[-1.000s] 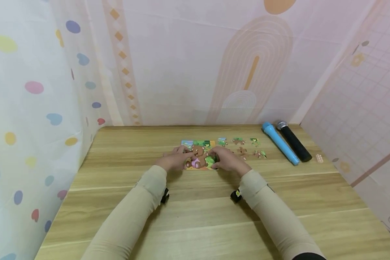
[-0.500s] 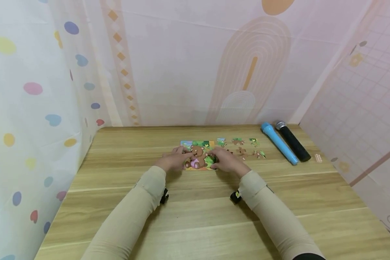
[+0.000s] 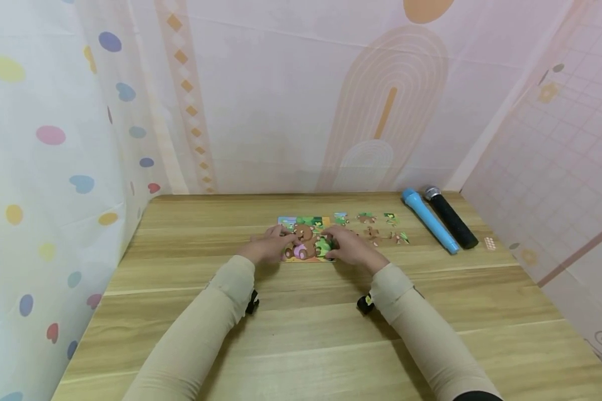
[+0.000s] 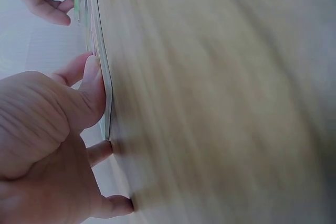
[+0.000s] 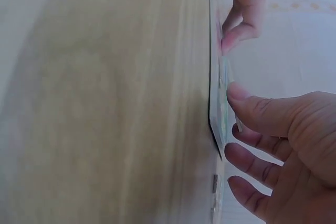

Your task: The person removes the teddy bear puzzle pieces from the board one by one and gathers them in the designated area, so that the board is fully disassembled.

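A bear picture puzzle board (image 3: 292,220) lies flat on the wooden table. My left hand (image 3: 268,248) holds down its left side. In the left wrist view the thumb (image 4: 93,77) presses on the board near its edge, while the outer fingers reach past it to the table. Over the right half of the board, my right hand (image 3: 351,248) pinches a thin green puzzle piece (image 3: 323,246) between thumb and index finger. In the right wrist view that piece (image 5: 238,118) stands tilted close over the board, the other fingers loosely bent beside it.
Several loose puzzle pieces (image 3: 366,218) lie right of the board, some just beyond my right hand. Farther right are a blue microphone (image 3: 430,220) and a black microphone (image 3: 450,217). A small dotted item (image 3: 489,243) sits by the right edge. Fabric walls (image 3: 261,111) enclose the table.
The green puzzle piece shows less of its face half a second ago and more again now, so its tilt shifts slightly. Both hands stay nearly in place.
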`<state>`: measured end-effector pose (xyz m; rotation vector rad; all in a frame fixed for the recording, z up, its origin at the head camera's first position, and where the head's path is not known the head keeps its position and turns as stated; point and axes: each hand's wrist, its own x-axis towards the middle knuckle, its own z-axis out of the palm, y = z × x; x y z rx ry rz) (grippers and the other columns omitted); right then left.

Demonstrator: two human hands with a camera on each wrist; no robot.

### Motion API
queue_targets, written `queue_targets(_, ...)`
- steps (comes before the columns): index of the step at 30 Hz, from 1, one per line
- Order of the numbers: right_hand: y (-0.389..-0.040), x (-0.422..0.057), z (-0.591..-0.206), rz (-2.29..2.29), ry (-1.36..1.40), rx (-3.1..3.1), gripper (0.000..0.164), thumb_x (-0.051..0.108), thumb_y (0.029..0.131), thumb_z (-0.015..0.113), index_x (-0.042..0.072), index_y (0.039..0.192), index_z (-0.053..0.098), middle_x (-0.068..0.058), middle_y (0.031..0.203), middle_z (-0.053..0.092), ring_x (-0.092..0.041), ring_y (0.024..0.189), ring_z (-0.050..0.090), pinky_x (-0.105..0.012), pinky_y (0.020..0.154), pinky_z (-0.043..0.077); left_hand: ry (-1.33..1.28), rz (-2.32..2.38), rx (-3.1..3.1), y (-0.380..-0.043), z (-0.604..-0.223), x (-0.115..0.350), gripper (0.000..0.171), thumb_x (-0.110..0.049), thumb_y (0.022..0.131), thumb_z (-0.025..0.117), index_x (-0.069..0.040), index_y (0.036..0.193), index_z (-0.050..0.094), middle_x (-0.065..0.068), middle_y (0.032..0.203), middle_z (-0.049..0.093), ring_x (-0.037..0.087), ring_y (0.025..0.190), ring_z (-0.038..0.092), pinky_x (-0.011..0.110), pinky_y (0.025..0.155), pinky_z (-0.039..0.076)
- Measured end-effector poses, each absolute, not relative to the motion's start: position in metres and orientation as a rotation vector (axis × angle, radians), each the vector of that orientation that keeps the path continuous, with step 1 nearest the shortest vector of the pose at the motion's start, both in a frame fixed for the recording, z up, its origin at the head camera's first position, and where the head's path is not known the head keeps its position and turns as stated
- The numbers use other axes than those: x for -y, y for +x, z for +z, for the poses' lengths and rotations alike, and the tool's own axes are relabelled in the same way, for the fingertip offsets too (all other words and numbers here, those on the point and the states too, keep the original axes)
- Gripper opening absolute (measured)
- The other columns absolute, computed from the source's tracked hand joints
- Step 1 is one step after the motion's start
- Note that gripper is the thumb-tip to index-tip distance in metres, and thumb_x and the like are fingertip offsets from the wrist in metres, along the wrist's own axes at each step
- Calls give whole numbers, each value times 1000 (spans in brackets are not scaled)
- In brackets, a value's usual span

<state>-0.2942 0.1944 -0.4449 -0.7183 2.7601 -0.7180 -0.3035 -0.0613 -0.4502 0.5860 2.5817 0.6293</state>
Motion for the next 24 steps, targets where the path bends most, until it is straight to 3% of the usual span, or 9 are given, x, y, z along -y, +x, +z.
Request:
queue_targets(7, -294, -202, -439, -810, -660, -2753, 57, 10, 95, 72, -1, 146, 49, -13, 129, 60, -25, 104, 61, -40, 89, 53, 593, 566, -2623, -310, -461, 61, 46, -9, 100, 62, -11, 139, 37, 16, 148, 32, 38, 150, 18, 77, 111, 12)
queue_targets(12, -291, -212, -434, -893, -629, -2737, 60, 7, 94, 72, -1, 148, 48, -16, 131, 60, -31, 113, 60, -45, 94, 53, 539, 581, -2616, -310, -462, 62, 50, -14, 102, 60, -8, 143, 31, 16, 154, 28, 34, 151, 17, 72, 113, 14)
queue_targets(16, -289, -224, -432, -920, -618, -2755, 59, 5, 94, 72, -3, 147, 48, -17, 130, 60, -33, 115, 59, -47, 95, 52, 507, 535, -2605, -305, -455, 62, 63, -17, 104, 59, -4, 153, 22, 17, 168, 7, 34, 155, 5, 70, 117, 9)
queue_targets(19, -290, -234, -433, -957, -622, -2758, 57, 3, 94, 71, -6, 145, 48, -19, 128, 59, -33, 111, 60, -47, 93, 53, 498, 512, -2599, -301, -450, 62, 70, -18, 104, 58, -1, 157, 16, 18, 169, -9, 35, 156, -4, 69, 117, 5)
queue_targets(24, -289, -255, -433, -986, -635, -2785, 56, 0, 93, 71, -7, 144, 49, -18, 124, 60, -31, 102, 60, -44, 85, 54, 523, 527, -2601, -301, -449, 65, 72, -20, 103, 60, 0, 158, 18, 19, 169, -8, 36, 155, -2, 69, 118, 5)
